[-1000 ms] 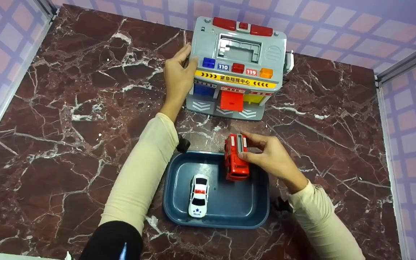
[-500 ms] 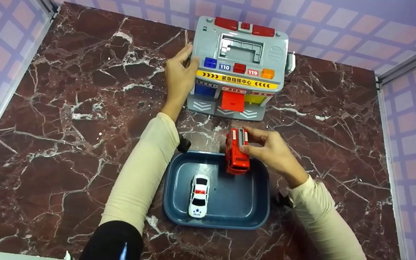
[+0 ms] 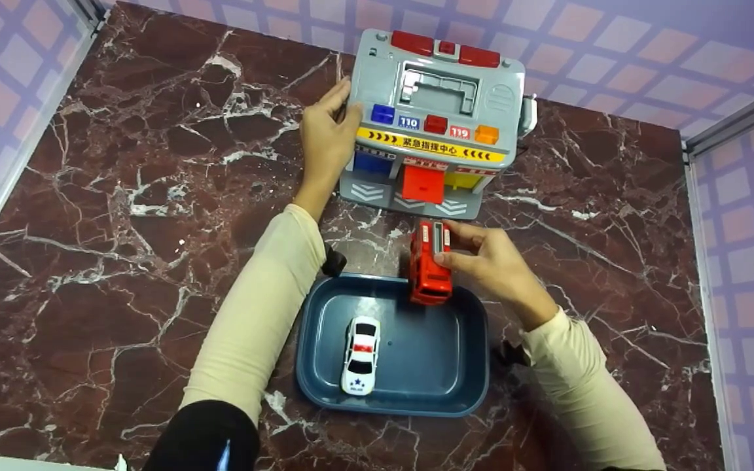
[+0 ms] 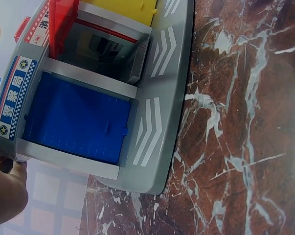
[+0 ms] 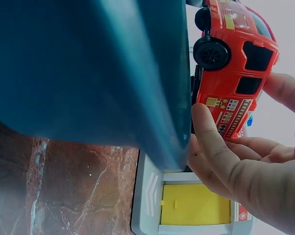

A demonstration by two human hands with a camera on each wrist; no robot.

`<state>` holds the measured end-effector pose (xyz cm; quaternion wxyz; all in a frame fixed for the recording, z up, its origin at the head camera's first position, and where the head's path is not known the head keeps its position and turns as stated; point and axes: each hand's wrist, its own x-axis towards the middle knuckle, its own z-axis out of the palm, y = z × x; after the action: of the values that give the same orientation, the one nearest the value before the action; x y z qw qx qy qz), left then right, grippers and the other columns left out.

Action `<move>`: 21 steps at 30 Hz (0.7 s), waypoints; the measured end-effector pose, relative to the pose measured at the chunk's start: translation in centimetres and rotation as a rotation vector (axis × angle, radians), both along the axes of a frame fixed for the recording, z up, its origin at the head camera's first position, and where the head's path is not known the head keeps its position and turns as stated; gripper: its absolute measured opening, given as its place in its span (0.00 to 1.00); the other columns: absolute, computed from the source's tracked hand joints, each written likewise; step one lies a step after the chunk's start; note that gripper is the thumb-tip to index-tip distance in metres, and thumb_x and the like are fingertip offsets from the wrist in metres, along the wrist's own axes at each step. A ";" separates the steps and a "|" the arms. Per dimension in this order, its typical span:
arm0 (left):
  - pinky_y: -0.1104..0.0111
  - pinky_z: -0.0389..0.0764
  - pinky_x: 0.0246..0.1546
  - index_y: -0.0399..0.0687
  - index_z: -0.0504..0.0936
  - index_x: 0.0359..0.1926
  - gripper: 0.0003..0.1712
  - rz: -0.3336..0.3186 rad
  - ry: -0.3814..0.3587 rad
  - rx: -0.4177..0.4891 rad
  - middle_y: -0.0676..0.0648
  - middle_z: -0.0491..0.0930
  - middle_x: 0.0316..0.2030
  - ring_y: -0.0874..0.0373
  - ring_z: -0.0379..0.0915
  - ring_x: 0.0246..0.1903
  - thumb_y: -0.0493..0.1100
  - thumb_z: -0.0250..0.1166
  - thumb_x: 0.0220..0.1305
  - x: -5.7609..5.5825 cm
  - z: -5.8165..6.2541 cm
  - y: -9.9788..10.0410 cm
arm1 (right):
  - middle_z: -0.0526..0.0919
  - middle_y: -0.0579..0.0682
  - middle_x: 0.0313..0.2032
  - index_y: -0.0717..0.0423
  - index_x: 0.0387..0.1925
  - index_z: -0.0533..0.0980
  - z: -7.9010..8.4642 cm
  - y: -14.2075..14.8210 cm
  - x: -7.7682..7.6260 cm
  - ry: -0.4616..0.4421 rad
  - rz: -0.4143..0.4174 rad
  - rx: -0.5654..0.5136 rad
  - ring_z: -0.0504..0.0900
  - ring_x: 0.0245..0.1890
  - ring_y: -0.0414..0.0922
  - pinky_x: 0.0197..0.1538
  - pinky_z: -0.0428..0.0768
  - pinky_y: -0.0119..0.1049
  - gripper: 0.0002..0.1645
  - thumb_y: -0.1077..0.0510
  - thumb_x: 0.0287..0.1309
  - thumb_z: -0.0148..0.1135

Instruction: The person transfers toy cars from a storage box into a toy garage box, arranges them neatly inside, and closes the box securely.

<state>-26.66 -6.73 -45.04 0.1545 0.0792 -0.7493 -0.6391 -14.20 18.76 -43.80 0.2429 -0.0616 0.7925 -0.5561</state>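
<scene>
My right hand (image 3: 498,268) grips a red toy fire truck (image 3: 430,268) by its side, thumb on the roof edge. The truck hangs over the far rim of a dark blue tray (image 3: 311,392); in the right wrist view its wheels and side ladder print show beside the tray wall. My left hand (image 3: 328,134) holds the left edge of a grey toy emergency station (image 3: 377,72). The station's red middle door (image 3: 423,184) is raised, with a dark bay behind it. Its blue door (image 4: 79,117) and yellow door (image 5: 196,203) are down. Part of the left hand's fingers is hidden.
A white toy police car (image 3: 360,356) lies inside the tray, on its left side. The marbled brown tabletop (image 3: 122,261) runs around everything, bounded by checkered panels (image 3: 743,294). A black wrist device (image 3: 333,260) sits near the tray's far left corner.
My right hand has carried the fire truck away from the tray's middle, toward the station. The left hand stays on the station, and the police car has not moved.
</scene>
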 end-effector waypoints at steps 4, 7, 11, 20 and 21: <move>0.85 0.63 0.65 0.34 0.75 0.61 0.23 -0.002 0.005 0.011 0.41 0.74 0.65 0.58 0.68 0.68 0.33 0.64 0.66 0.0 0.0 0.0 | 0.83 0.64 0.53 0.67 0.69 0.67 0.0 0.0 -0.3 0.004 0.002 0.033 0.86 0.44 0.42 0.45 0.87 0.31 0.38 0.66 0.57 0.69; 0.85 0.64 0.65 0.33 0.76 0.61 0.23 -0.002 0.007 0.019 0.41 0.74 0.65 0.58 0.68 0.68 0.33 0.64 0.66 0.0 0.0 0.0 | 0.84 0.63 0.52 0.67 0.69 0.67 0.0 0.0 -0.5 0.016 0.009 0.070 0.85 0.41 0.40 0.43 0.86 0.29 0.38 0.64 0.58 0.69; 0.85 0.64 0.65 0.34 0.76 0.61 0.22 0.002 0.004 0.016 0.41 0.74 0.65 0.58 0.68 0.68 0.33 0.64 0.66 0.0 0.0 0.0 | 0.84 0.62 0.51 0.66 0.68 0.68 0.0 0.2 -0.9 0.043 0.021 0.116 0.84 0.41 0.42 0.41 0.86 0.28 0.37 0.63 0.59 0.69; 0.85 0.64 0.65 0.34 0.76 0.61 0.23 0.003 0.003 -0.003 0.42 0.75 0.65 0.58 0.69 0.67 0.34 0.64 0.66 0.0 0.0 0.0 | 0.84 0.62 0.50 0.67 0.69 0.67 -0.1 0.1 -1.5 0.025 0.018 0.111 0.84 0.39 0.41 0.41 0.86 0.30 0.38 0.61 0.59 0.69; 0.85 0.64 0.65 0.35 0.76 0.61 0.23 0.005 -0.001 -0.007 0.42 0.75 0.65 0.59 0.69 0.67 0.34 0.65 0.66 0.0 0.0 0.0 | 0.84 0.63 0.50 0.67 0.69 0.67 -0.1 0.1 -1.6 0.022 0.017 0.105 0.84 0.39 0.41 0.41 0.86 0.30 0.38 0.62 0.59 0.69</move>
<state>-26.68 -6.74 -45.05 0.1558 0.0809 -0.7513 -0.6361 -15.75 18.89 -43.92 0.2417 -0.0619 0.8227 -0.5108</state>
